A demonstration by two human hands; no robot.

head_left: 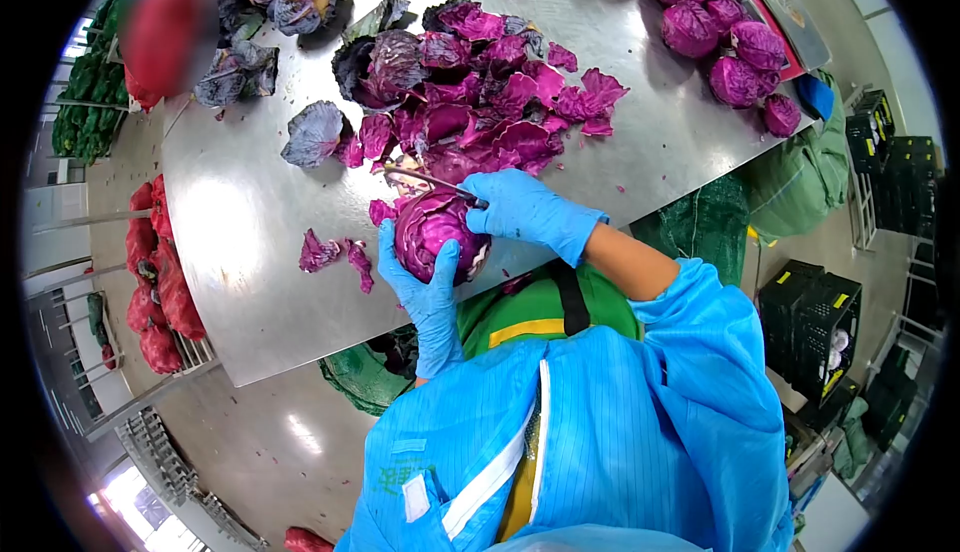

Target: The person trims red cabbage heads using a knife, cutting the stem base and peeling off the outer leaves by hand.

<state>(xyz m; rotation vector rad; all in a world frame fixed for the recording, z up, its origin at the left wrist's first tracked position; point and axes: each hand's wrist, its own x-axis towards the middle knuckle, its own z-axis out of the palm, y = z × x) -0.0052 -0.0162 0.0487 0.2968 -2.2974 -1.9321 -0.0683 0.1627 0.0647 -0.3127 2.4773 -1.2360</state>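
Your left hand (424,292) cups a purple cabbage (430,235) near your edge of the steel table (680,167); your right hand (522,210) grips a knife (432,179), blade at the cabbage's far side. Loose leaves (490,117) heaped just beyond, dark-leaved heads (300,4) at far left, smooth purple heads (690,28) at far right.

Cabbage (430,224) magenta-purple; gloves (525,210) light blue; jacket (640,422) is blue, finely striped; worktop (255,282) silver-grey; loose leaves (505,140) magenta; knife handle (481,203) probably black.
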